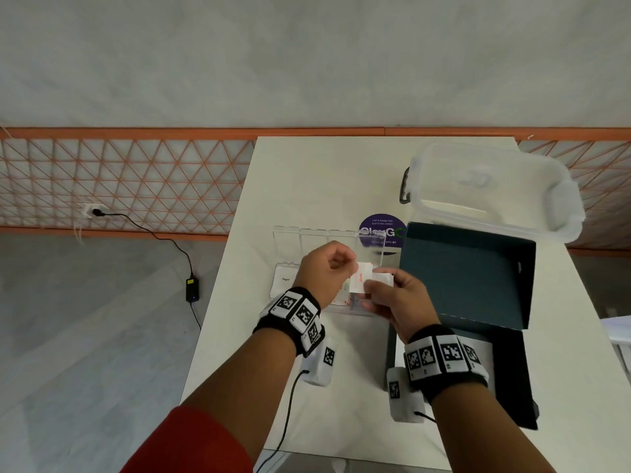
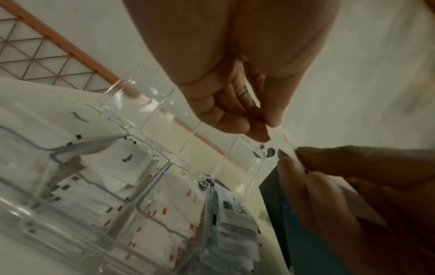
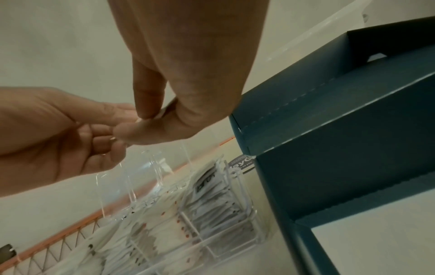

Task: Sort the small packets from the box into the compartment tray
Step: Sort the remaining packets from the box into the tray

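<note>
Clear plastic compartment tray (image 1: 290, 264), lid raised, sits on the white surface (image 1: 341, 172) at centre; its compartments hold stacked white packets (image 2: 164, 223). Left hand (image 1: 326, 268) hangs above the tray, its fingers (image 2: 235, 128) pinching a small white packet with red print (image 1: 362, 279). At 3 o'clock of it, right hand (image 1: 397, 297) pinches a second small white packet (image 1: 384, 278), touching the first. Open dark teal cardboard box (image 1: 471, 274) stands just beside, further toward 3 o'clock.
</note>
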{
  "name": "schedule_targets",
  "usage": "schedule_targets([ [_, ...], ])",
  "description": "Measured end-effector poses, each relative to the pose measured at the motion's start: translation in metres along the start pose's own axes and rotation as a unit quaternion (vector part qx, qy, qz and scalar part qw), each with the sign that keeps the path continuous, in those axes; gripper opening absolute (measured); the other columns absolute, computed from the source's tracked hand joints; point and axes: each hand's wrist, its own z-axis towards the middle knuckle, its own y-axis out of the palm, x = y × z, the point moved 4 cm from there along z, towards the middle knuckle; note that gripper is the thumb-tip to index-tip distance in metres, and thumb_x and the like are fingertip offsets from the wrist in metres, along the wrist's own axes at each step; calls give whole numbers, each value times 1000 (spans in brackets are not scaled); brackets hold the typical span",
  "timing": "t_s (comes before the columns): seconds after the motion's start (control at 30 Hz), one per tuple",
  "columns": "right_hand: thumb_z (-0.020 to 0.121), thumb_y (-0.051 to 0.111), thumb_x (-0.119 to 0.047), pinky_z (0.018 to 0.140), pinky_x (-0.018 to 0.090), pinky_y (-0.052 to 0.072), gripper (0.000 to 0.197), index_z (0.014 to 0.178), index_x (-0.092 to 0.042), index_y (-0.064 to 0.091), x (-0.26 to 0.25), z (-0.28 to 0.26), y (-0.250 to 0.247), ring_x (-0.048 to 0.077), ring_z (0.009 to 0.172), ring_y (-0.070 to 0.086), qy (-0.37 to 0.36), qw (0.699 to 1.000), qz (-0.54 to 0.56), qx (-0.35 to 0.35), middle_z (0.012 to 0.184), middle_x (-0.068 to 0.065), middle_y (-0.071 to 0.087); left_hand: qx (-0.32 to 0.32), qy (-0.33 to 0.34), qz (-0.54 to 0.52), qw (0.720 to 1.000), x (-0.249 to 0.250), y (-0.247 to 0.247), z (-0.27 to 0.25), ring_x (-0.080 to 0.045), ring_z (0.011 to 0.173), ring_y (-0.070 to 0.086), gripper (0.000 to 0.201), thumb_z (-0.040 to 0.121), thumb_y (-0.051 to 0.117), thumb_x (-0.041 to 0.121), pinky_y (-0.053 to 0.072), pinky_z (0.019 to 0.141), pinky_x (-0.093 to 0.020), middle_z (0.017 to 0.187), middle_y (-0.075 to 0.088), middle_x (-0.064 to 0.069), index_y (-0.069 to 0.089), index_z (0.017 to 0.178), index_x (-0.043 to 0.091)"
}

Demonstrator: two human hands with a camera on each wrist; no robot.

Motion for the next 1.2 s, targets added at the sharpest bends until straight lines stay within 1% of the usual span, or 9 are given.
schedule_targets([
  [0.2,83,67,13,61,29,61,18,94,-2,68,-4,-2,2,27,70,72,-16,1000,-6,10,83,13,74,-54,-38,8,998,-3,-2,-3,-18,79,69,28,76,75,9,58,79,-37,82,73,2,71,75,37],
  [0.4,91,47,10,63,32,62,23,98,-2,65,-4,-6,0,28,71,70,-1,1000,27,-10,85,17,73,-11,-46,6,999,-8,-11,0,-3,74,67,32,76,74,5,55,77,-25,82,71,11,70,77,37],
  [0.53,93,39,6,61,36,62,29,108,-5,61,-1,-7,-4,30,73,71,7,998,56,-8,96,19,74,-9,-54,24,998,-13,-11,-1,-3,76,66,32,77,73,5,55,80,-25,85,70,8,70,80,36],
  [0.6,94,39,7,54,34,59,29,110,-7,58,1,-7,-5,30,73,72,4,999,51,-4,99,15,75,-14,-65,41,997,-17,-11,-1,-2,75,64,30,78,72,5,52,79,-21,84,69,8,69,83,34],
  [0.67,92,40,10,54,33,58,31,110,-9,57,2,-6,-8,31,75,73,1,999,38,-5,100,12,75,-34,-75,95,992,-23,-9,-1,4,72,61,29,79,69,4,46,69,-11,84,66,13,68,87,32],
  [0.73,94,45,8,54,32,57,27,106,-11,60,2,-5,-12,30,76,74,-5,1000,20,-6,97,10,76,-48,-84,149,984,-28,-5,-3,-1,74,61,27,81,66,3,42,62,-6,92,64,11,68,92,28],
  [0.9,96,59,-4,52,29,55,16,105,-14,67,4,-4,-23,22,64,69,-21,999,-27,27,88,11,74,-25,-74,232,970,-36,2,0,-21,98,61,19,88,61,1,48,88,-27,113,59,-6,72,99,12],
  [1.03,89,70,-3,42,22,47,21,107,-12,64,0,-5,-30,14,46,58,-37,998,-24,42,73,9,72,-72,-48,347,934,-44,12,-2,-20,108,53,24,92,54,6,43,90,-23,120,49,-3,69,108,15],
  [1.2,90,64,5,49,24,54,18,103,-7,68,-2,-4,-29,20,57,67,-21,999,-15,19,82,14,75,-63,-32,351,934,-36,10,-4,-18,99,54,23,88,54,10,45,86,-27,116,48,1,66,106,18],
])
